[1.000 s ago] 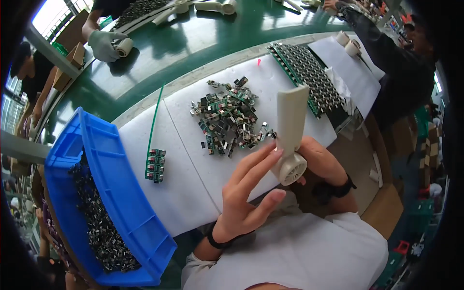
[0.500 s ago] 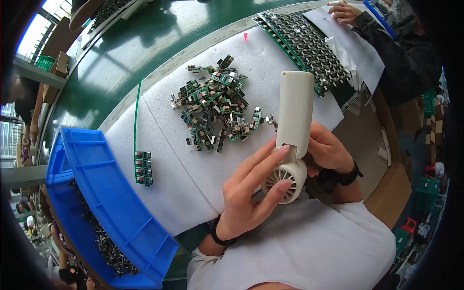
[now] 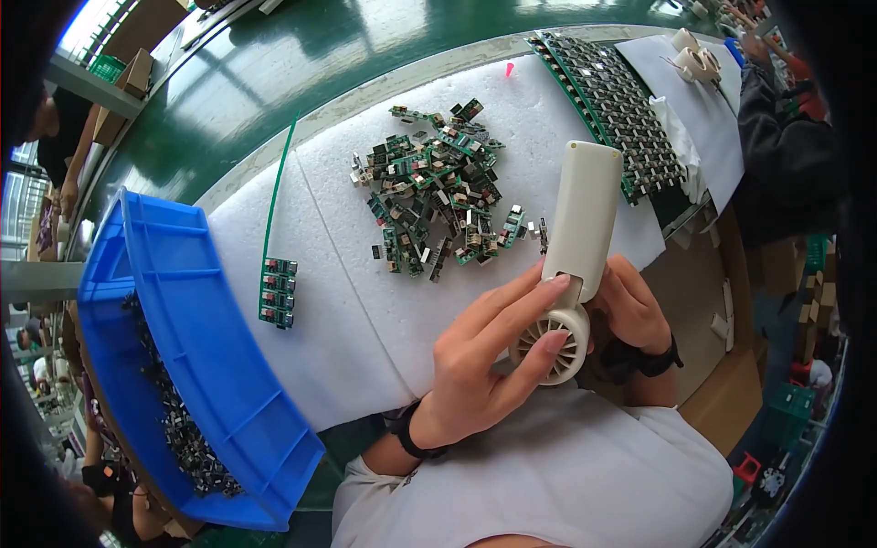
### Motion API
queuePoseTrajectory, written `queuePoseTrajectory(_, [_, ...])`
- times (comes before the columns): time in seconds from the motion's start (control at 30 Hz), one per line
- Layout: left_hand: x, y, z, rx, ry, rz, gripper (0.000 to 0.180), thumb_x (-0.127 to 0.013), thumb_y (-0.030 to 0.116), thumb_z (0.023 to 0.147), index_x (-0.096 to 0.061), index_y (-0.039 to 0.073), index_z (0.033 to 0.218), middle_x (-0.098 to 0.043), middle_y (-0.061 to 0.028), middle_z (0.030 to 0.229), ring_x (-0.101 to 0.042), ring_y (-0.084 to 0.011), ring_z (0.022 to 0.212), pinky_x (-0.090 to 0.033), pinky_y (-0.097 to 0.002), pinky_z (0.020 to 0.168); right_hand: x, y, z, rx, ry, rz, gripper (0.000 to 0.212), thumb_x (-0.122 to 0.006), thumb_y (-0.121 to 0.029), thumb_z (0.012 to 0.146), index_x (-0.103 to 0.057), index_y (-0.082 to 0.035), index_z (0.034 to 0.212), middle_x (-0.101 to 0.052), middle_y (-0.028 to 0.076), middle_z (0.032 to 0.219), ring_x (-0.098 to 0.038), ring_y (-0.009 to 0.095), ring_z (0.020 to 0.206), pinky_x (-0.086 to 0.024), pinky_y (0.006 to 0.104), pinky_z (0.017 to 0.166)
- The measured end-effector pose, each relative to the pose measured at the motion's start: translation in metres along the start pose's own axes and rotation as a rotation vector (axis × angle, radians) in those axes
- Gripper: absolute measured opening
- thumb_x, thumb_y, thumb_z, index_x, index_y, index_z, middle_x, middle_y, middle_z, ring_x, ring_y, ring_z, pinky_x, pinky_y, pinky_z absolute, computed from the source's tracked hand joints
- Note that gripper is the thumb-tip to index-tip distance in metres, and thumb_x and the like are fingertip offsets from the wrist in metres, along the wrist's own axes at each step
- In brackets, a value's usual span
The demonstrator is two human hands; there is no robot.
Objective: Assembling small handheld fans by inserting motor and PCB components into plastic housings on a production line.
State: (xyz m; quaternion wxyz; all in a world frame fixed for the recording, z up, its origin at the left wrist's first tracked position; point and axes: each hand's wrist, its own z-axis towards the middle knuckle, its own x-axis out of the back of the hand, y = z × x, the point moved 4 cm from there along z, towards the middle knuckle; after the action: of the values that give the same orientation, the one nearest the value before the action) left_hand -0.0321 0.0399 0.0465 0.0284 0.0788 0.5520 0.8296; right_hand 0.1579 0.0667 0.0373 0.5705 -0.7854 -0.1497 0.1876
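A cream handheld fan (image 3: pixel 589 205) is held up in front of my chest, its long handle pointing away and its round grille near me. My left hand (image 3: pixel 489 356) grips it from the left, fingertips at the joint between handle and head, thumb over the grille. On the other side my right hand (image 3: pixel 632 310) closes against the fan; its fingertips are partly hidden behind it. Beyond the fan a heap of small green circuit boards (image 3: pixel 438 187) lies on a white foam sheet (image 3: pixel 338 342).
A blue bin (image 3: pixel 215 347) with small black parts stands at the left. Near it lies a narrow strip of boards (image 3: pixel 278 292). Board panels (image 3: pixel 607 100) are stacked at the far right, near a co-worker's dark sleeve (image 3: pixel 781 146). A pink piece (image 3: pixel 509 69) lies at the far edge.
The view has shifted, so the table things appear displaced. The fan and both hands sit slightly further right in the picture, with the grip unchanged. The co-worker's hand has left the white sheet.
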Motion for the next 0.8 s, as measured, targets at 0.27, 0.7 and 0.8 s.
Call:
queuePoseTrajectory(0.27, [0.029, -0.01, -0.036, 0.1, 0.105, -0.185, 0.034, -0.065, 0.01, 0.099, -0.067, -0.002, 0.13, -0.07, -0.0218, 0.124, -0.071, -0.0257, 0.109, -0.054, -0.0334, 0.093, -0.037, 0.023, -0.01, 0.081, -0.135, -0.049, 0.066, -0.046, -0.05, 0.107, -0.049, 0.007, 0.14, -0.072, 0.012, 0.105, -0.068, 0.013, 0.073, -0.053, 0.0248, 0.061])
queuePoseTrajectory(0.7, [0.115, 0.024, -0.137, -0.255, 0.329, -0.003, 0.039, -0.077, 0.012, 0.089, -0.07, 0.007, 0.127, -0.066, -0.0209, 0.129, -0.069, -0.0354, 0.108, -0.057, -0.0392, 0.09, -0.144, 0.051, -0.05, 0.11, 0.008, -0.049, 0.062, -0.045, -0.044, 0.107, -0.041, 0.003, 0.147, -0.061, 0.017, 0.127, -0.064, 0.021, 0.108, -0.055, 0.0345, 0.091])
queuePoseTrajectory(0.8, [0.159, 0.033, -0.16, -0.239, 0.432, 0.152, 0.04, -0.078, 0.013, 0.087, -0.072, 0.008, 0.125, -0.065, -0.0199, 0.13, -0.067, -0.0364, 0.112, -0.056, -0.0419, 0.093, -0.149, 0.003, -0.036, 0.043, -0.018, -0.089, 0.091, -0.068, -0.06, 0.093, -0.04, 0.01, 0.144, -0.058, 0.019, 0.134, -0.067, 0.024, 0.106, -0.056, 0.0341, 0.087])
